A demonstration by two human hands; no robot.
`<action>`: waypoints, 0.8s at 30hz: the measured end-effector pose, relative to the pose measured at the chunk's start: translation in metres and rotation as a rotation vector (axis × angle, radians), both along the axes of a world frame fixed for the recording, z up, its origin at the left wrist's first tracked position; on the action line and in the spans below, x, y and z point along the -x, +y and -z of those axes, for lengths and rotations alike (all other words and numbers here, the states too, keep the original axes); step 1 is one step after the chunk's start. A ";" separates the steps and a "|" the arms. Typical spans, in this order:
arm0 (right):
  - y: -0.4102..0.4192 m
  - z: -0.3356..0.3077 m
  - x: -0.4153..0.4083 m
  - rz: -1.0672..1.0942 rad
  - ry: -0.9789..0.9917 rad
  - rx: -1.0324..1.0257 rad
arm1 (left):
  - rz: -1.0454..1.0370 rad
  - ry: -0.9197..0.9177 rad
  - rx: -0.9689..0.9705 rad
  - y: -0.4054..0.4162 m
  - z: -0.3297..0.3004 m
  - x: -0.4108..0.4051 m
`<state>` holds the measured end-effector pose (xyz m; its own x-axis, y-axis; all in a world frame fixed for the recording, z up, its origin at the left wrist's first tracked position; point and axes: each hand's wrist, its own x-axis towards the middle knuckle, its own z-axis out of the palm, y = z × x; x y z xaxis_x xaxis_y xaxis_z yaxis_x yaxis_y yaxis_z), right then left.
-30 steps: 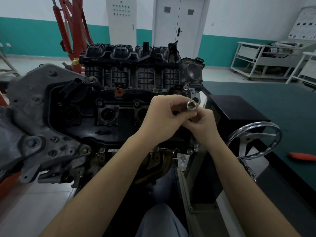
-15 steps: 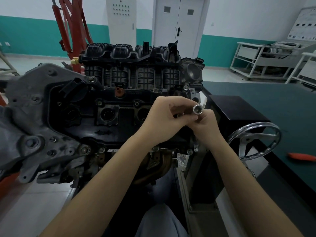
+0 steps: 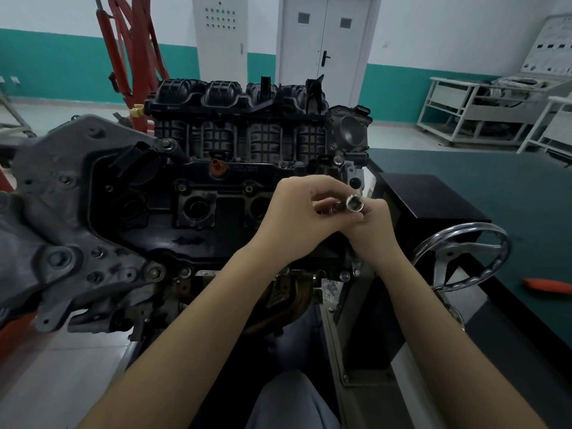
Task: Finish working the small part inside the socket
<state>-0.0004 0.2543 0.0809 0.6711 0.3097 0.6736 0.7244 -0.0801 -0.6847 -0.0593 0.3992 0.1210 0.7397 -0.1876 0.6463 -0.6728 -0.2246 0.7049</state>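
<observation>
White walls (image 3: 433,29) carried a teal band along the bottom. A pale double door (image 3: 323,44) stood behind, a grey cabinet (image 3: 220,38) just beside it. White metal racks (image 3: 483,113) lined the right wall on a light floor (image 3: 62,366).

Dim, even indoor light with a cool cast, soft shadows, and wide-angle bending at the edges.

Place: automotive training workshop.
Evidence: engine (image 3: 216,193) mounted on a stand with handwheel (image 3: 461,258); red engine hoist (image 3: 130,48); white equipment racks (image 3: 483,109); electrical cabinet (image 3: 220,35).
</observation>
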 end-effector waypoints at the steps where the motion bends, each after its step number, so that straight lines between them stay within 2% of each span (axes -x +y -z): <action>1: 0.000 0.000 0.000 -0.003 -0.002 -0.010 | -0.028 -0.007 0.010 -0.001 0.001 0.000; 5: -0.001 0.001 -0.001 -0.059 0.025 -0.003 | 0.023 0.011 0.038 0.001 0.001 -0.002; 8: -0.002 0.000 -0.003 -0.073 0.029 0.020 | 0.111 0.058 -0.017 0.004 -0.001 -0.001; 14: -0.003 0.001 -0.004 -0.057 0.028 -0.026 | -0.046 0.008 -0.051 0.001 0.001 -0.001; 21: -0.006 -0.013 -0.005 -0.131 0.101 0.056 | 0.094 0.047 0.010 0.004 0.002 -0.004; 24: -0.003 -0.013 -0.005 -0.136 0.070 0.028 | 0.026 0.033 -0.001 0.003 0.001 -0.006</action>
